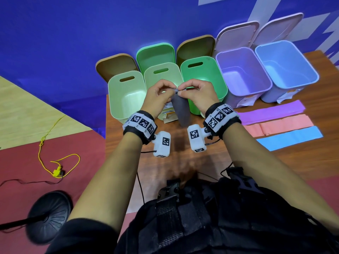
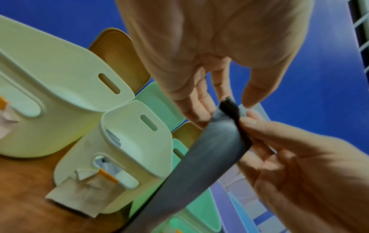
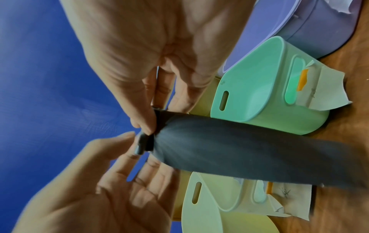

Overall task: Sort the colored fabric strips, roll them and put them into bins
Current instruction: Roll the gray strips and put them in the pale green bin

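Above the tabletop (image 1: 229, 162), in front of the row of open bins, both hands hold a dark grey fabric strip (image 1: 180, 111) by its upper end. The left hand (image 1: 159, 96) and right hand (image 1: 198, 94) each keep a narrow grip, thumb against fingertips, pinching the first tight turns of the roll (image 2: 231, 108) from either side. The remaining length hangs free below them toward the tabletop, which probably lets gravity keep the cloth flat and taut while it is wound (a slack strip would roll crooked). I judge the rolling to be only just started, since most of the strip is still unwound.

Directly behind the hands stands the pale green bin (image 1: 163, 74), with a brighter green bin (image 1: 203, 76) beside it; I cannot tell which one is meant for grey. To the right, the purple strip (image 1: 271, 110), pink strip (image 1: 278, 125) and blue strip (image 1: 289, 140) lie flat and parallel, apparently sorted and waiting near the lilac bin (image 1: 242, 72) and blue bin (image 1: 286, 65).
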Demonstrator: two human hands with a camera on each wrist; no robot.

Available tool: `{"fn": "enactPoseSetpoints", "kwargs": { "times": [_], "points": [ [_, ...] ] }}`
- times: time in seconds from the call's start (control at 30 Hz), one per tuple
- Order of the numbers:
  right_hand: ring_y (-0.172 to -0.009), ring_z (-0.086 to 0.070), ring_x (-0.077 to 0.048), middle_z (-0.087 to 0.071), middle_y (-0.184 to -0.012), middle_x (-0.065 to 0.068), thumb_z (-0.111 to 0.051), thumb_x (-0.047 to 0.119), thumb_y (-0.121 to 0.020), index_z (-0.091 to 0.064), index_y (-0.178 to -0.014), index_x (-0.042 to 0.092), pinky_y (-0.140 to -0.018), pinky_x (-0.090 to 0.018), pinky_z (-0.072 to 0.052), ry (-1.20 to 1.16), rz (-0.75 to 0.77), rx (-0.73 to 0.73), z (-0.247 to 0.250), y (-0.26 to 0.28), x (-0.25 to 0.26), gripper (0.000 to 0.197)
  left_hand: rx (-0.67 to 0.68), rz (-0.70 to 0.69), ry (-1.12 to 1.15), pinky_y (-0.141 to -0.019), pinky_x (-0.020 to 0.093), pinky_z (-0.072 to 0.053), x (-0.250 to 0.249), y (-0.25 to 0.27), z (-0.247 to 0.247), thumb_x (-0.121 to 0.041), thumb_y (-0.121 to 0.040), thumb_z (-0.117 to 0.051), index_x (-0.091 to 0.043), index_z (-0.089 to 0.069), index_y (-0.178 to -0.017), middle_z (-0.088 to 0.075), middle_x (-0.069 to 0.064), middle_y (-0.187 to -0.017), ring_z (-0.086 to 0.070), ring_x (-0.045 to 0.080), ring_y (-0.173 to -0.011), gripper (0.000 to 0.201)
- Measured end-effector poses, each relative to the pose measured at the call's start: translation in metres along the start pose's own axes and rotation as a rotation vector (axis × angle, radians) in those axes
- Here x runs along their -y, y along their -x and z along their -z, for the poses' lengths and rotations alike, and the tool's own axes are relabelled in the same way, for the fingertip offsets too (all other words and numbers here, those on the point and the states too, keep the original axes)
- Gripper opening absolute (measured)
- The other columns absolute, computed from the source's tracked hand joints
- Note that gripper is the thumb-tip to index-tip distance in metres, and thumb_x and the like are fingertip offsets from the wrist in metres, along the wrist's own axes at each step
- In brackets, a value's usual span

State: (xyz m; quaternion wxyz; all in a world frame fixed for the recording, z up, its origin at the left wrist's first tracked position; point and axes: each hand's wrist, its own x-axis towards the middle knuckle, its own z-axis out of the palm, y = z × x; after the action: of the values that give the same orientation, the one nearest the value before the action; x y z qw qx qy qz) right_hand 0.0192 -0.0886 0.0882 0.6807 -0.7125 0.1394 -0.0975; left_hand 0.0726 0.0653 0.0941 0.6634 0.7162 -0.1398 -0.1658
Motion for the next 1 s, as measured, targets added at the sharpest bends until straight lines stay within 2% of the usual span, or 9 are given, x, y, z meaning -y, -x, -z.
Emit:
{"fn": "enactPoseSetpoints", "kwargs": {
  "times": [0.1,0.2,0.27,0.4,0.57,0.7,0.8,0.87,1.0],
  "points": [
    [-0.080,-0.068,-0.013,-0.075,-0.086,-0.006,-0.076,-0.002,-0.075,-0.076,-0.077,0.017,-0.084,-0.030,-0.056,-0.017,0.007,-0.001,0.001,0.000,0.001,0.019,-0.004,0.020,-0.002,-0.071,0.027,-0.055,0.002,0.002,-0.002,-0.001,-0.090,-0.064,-0.011,-0.062,-0.089,-0.065,0.012,-0.079,-0.063,0.017,-0.073,0.010],
    [-0.082,-0.069,-0.013,-0.074,-0.086,-0.004,-0.074,-0.006,-0.076,-0.074,-0.083,0.016,-0.082,-0.026,-0.056,-0.044,0.008,0.020,0.002,0.000,0.001,0.023,-0.012,-0.013,-0.016,-0.076,0.033,-0.056,0.003,0.002,-0.002,0.000,-0.089,-0.064,-0.010,-0.062,-0.090,-0.065,0.016,-0.083,-0.063,0.021,-0.078,0.010],
    [-0.086,-0.070,-0.012,-0.074,-0.089,-0.002,-0.072,-0.009,-0.078,-0.072,-0.090,0.016,-0.082,-0.024,-0.055,-0.088,0.007,0.039,0.002,0.000,-0.001,0.027,-0.021,-0.043,-0.036,-0.078,0.035,-0.056,0.001,0.002,-0.002,0.000,-0.086,-0.065,-0.009,-0.063,-0.092,-0.064,0.012,-0.084,-0.063,0.019,-0.080,0.011],
    [-0.087,-0.070,-0.011,-0.074,-0.092,-0.004,-0.071,-0.004,-0.084,-0.070,-0.097,0.015,-0.083,-0.026,-0.055,-0.143,-0.033,0.051,0.001,0.001,-0.007,0.023,-0.032,-0.109,-0.076,-0.073,0.025,-0.050,-0.003,0.000,-0.003,0.003,-0.084,-0.067,-0.007,-0.063,-0.093,-0.065,0.002,-0.085,-0.060,0.012,-0.079,0.014],
    [-0.085,-0.068,-0.015,-0.074,-0.093,-0.009,-0.069,0.003,-0.088,-0.073,-0.095,0.016,-0.079,-0.027,-0.055,-0.180,-0.059,0.063,0.000,0.003,-0.007,0.015,-0.037,-0.123,-0.084,-0.073,0.024,-0.049,0.001,0.001,0.000,0.007,-0.082,-0.065,-0.004,-0.064,-0.092,-0.066,0.011,-0.089,-0.062,0.014,-0.080,0.015],
    [-0.082,-0.069,-0.012,-0.075,-0.089,-0.006,-0.071,0.002,-0.086,-0.074,-0.094,0.015,-0.078,-0.023,-0.053,-0.110,-0.033,0.031,0.002,0.002,-0.010,0.016,-0.030,-0.112,-0.086,-0.075,0.024,-0.050,0.004,0.001,0.000,0.010,-0.081,-0.065,-0.005,-0.064,-0.092,-0.066,0.008,-0.089,-0.062,0.014,-0.081,0.018],
    [-0.083,-0.070,-0.012,-0.075,-0.090,-0.007,-0.072,0.001,-0.085,-0.074,-0.097,0.011,-0.080,-0.024,-0.054,-0.094,-0.027,0.020,0.002,0.003,-0.010,0.016,-0.032,-0.071,-0.082,-0.078,0.030,-0.053,0.005,0.001,0.000,0.002,-0.082,-0.066,-0.009,-0.065,-0.095,-0.065,0.004,-0.091,-0.062,0.015,-0.088,0.018],
    [-0.085,-0.070,-0.012,-0.075,-0.092,-0.008,-0.072,-0.001,-0.085,-0.074,-0.098,0.007,-0.082,-0.022,-0.055,-0.098,-0.023,0.016,0.001,0.005,-0.009,0.016,-0.056,-0.029,-0.060,-0.078,0.033,-0.056,0.005,0.000,-0.001,-0.005,-0.084,-0.069,-0.010,-0.066,-0.096,-0.064,0.003,-0.087,-0.062,0.013,-0.085,0.014],
    [-0.085,-0.071,-0.010,-0.075,-0.090,-0.005,-0.074,-0.002,-0.082,-0.075,-0.095,0.008,-0.082,-0.021,-0.053,-0.097,-0.001,0.001,0.000,0.005,-0.008,0.016,-0.073,-0.011,-0.063,-0.070,0.027,-0.053,0.003,-0.001,-0.003,-0.008,-0.086,-0.070,-0.004,-0.065,-0.095,-0.062,0.008,-0.086,-0.060,0.014,-0.077,0.011]
  ]
}}
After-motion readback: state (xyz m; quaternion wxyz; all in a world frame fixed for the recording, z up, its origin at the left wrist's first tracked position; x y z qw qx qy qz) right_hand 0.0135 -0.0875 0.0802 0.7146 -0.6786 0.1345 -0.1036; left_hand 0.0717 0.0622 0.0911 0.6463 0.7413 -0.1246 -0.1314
